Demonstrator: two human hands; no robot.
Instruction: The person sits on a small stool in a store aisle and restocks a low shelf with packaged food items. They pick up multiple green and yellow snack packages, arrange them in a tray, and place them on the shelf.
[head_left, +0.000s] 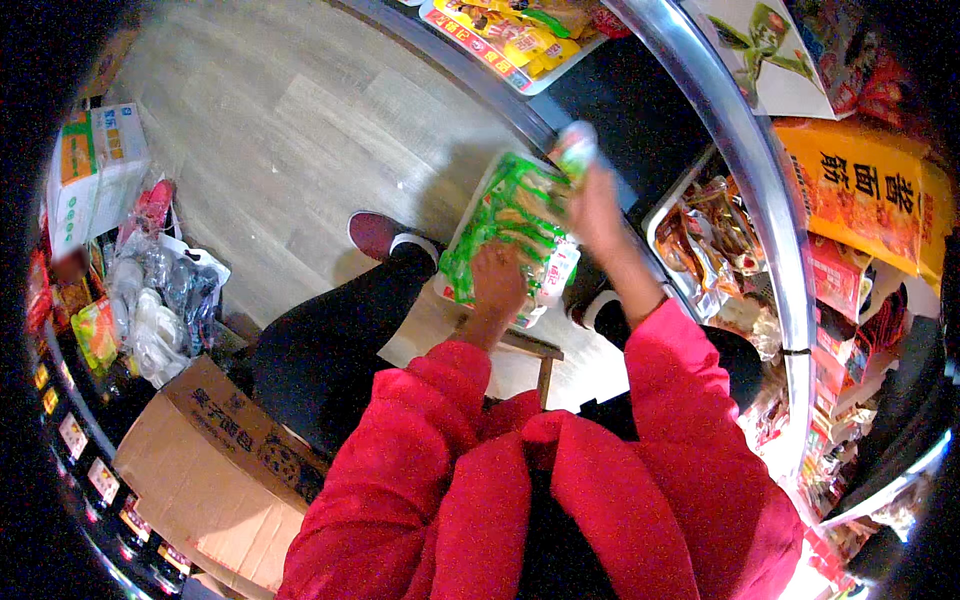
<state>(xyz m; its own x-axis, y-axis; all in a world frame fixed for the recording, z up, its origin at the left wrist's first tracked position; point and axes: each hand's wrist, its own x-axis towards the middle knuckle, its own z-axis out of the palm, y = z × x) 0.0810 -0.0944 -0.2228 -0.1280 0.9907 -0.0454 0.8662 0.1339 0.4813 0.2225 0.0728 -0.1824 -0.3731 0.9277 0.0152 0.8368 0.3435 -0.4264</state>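
Observation:
A white tray (559, 271) of green snack packets (517, 201) stands between my legs, beside the dark display ledge. My left hand (499, 279) reaches down onto the packets at the tray's near side. Its fingertips are hidden, so whether it grips one cannot be told. Raised over the tray's far right corner, my right hand (596, 206) holds a small white and green packet (577, 146), blurred by motion. The packet sticks out past the fingers, above the ledge.
A curved metal rail (720, 120) arcs along the right. Trays of yellow packets (517, 45) and brown snack packs (705, 240) sit on the display. At left are a cardboard box (217, 480), a white carton (101, 172) and clear plastic bags (157, 300). Wood-look flooring (300, 142) spreads ahead.

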